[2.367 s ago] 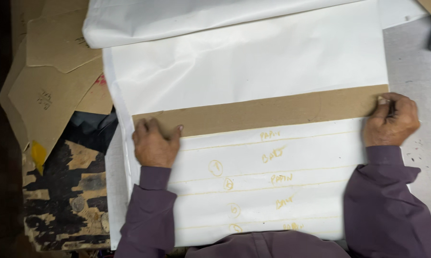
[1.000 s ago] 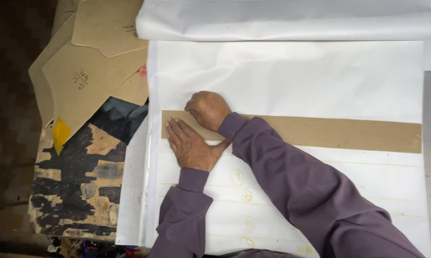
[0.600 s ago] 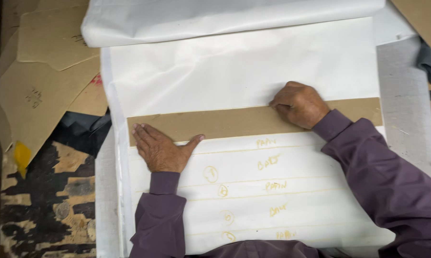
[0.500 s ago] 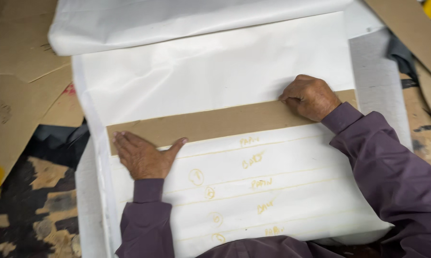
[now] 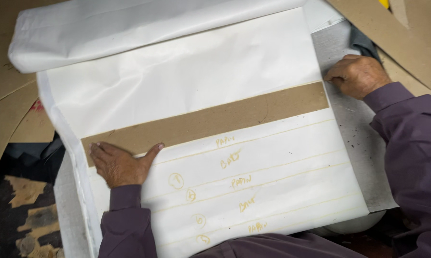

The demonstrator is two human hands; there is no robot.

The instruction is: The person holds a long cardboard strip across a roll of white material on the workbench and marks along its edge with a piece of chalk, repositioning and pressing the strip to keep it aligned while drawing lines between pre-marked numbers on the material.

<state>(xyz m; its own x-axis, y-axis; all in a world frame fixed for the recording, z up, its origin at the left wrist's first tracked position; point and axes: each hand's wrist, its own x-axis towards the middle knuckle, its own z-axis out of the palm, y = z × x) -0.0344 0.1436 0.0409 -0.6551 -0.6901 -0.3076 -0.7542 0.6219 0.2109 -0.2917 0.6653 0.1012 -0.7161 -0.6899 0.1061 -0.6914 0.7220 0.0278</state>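
**Packages, Labels, Signs, Screens**

No packages, signs or screens are visible. The only markings are handwritten yellow marks [image 5: 234, 180] on the near half of the white fabric sheet [image 5: 186, 86]: short words down the centre, circled characters to their left, separated by faint yellow ruled lines running left to right.
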